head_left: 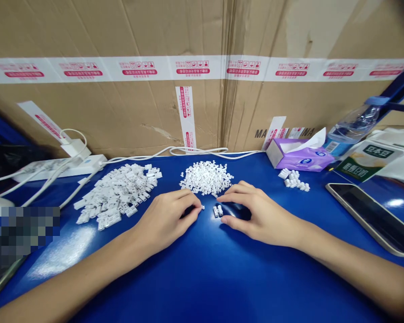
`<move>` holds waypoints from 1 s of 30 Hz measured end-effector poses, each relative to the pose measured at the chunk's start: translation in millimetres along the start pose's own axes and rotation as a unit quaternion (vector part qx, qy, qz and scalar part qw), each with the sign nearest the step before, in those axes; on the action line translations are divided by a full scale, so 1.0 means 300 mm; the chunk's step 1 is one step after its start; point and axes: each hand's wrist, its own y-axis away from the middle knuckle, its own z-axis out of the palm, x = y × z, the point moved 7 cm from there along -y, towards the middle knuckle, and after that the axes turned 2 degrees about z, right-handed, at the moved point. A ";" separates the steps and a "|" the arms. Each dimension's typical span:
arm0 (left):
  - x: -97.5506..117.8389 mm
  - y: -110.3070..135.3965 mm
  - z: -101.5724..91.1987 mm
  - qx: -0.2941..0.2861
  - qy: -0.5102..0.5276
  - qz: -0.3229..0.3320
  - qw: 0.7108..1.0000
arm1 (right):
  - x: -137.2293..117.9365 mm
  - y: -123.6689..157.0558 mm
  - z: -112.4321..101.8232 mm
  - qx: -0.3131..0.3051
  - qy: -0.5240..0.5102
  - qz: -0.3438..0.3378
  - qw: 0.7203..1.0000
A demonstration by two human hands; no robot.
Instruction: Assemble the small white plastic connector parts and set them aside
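Small white piece (203,207) sits pinched in left hand (166,213), mid-bench (205,273). White pair (216,211) lies at right hand (261,215), thumb and fingers parted (contact unclear). Small-parts heap (207,177) sits nearer the back edge; larger-parts heap (117,193), toward the back-left corner.

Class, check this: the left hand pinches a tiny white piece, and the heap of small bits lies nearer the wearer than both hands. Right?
No: the head view shows the heap of small bits beyond the left hand and right hand. The left hand does pinch a tiny white piece.
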 end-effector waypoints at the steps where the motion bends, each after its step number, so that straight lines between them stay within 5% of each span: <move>1: -0.002 -0.001 0.002 0.000 0.005 -0.003 1.000 | -0.003 0.002 0.005 -0.004 0.009 0.001 1.000; 9: -0.006 -0.007 0.014 -0.018 0.026 -0.038 0.999 | 0.002 0.001 0.020 -0.005 0.015 0.009 1.000; 21: 0.030 -0.010 0.018 -0.035 0.003 0.030 0.999 | -0.001 0.001 0.022 0.002 0.005 0.027 1.000; 30: 0.045 -0.011 0.006 -0.013 0.066 0.009 0.998 | -0.005 -0.003 0.017 0.017 0.004 0.035 0.999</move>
